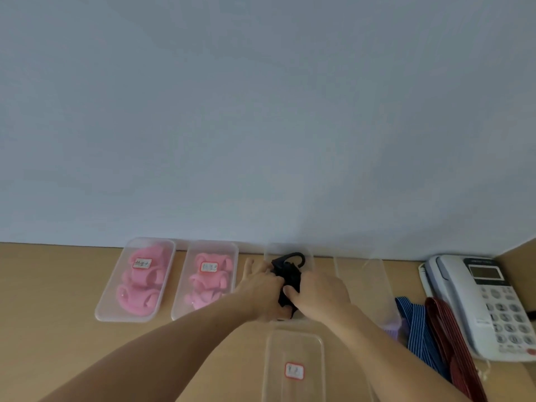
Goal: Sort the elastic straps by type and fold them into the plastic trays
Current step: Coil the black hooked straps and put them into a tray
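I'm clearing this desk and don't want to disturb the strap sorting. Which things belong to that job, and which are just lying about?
Job: black straps, held by left hand and right hand in the middle tray; outer pink tray; inner pink tray; empty tray; labelled lid; blue striped strap; red strap.
Lying about: telephone.

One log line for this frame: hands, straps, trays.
left hand: grips black strap | right hand: same | strap: in middle tray | pink straps: in two labelled trays | striped straps: beside phone
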A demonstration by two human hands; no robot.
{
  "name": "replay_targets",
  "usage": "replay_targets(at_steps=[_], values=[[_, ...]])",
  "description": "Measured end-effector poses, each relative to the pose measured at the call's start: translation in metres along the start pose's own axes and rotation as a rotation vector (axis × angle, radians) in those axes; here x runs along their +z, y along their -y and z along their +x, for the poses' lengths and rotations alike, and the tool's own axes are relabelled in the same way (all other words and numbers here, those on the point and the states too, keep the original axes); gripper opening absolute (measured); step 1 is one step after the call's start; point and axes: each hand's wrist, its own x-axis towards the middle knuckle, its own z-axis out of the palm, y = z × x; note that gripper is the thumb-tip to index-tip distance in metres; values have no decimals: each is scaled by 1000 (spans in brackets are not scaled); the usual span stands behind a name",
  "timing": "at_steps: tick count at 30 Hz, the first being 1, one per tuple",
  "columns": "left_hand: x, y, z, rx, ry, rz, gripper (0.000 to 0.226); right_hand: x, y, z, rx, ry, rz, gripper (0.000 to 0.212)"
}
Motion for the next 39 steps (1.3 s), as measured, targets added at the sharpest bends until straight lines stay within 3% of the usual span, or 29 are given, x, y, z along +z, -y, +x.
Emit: replay_targets(at_steps=[10, 16, 21, 25, 30, 35, 39], values=[[7, 11, -1, 50, 20, -4, 39, 19, 0, -1, 15, -87, 108, 40], [24, 20, -6, 132, -327, 31, 59, 29, -7, 0, -10, -142, 99, 46], [20, 15, -12, 19, -165, 4, 59, 37, -10, 2, -41, -160, 85, 45], [23, 2, -21, -27, -130, -12, 58, 41, -12, -4, -63, -176, 41, 48], [16, -4, -28, -70, -138, -50, 65, 34, -18, -12, -79, -247, 194, 53], [13, -6, -38, -49, -133, -45, 67, 33, -15, -38, -61, -371, 308, 41], [16, -5, -52, 1, -231, -136, 60, 43, -13, -69, 76, -415, 361, 20]])
